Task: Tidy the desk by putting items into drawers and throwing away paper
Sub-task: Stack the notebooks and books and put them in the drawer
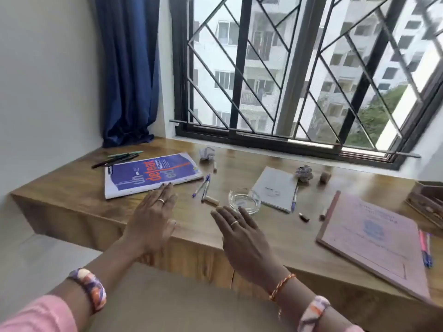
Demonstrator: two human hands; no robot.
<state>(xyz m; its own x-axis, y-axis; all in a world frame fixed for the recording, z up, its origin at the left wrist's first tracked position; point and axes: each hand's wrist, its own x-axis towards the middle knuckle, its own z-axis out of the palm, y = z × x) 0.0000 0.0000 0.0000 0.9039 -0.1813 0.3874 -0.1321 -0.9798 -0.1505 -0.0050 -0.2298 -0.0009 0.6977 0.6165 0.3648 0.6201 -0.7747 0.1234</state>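
Observation:
My left hand [153,216] and my right hand [242,238] hover flat and open over the front edge of the wooden desk [287,238], holding nothing. Just beyond my left fingertips lies a purple book [151,174]. Two blue pens [202,185] and a small cork [211,200] lie between the hands and a glass ashtray [244,200]. A white crumpled paper ball [207,153] sits near the window. A purple-tinted crumpled paper [304,173] rests beside a white notepad [273,188] with a pen [294,198] on it.
Dark and green pens [117,158] lie at the back left. A pink folder [376,238] with pens [425,250] beside it fills the right side. A wooden organiser [426,202] stands at the far right. Small caps [304,216] lie mid-desk. A barred window [287,75] and blue curtain [129,68] stand behind.

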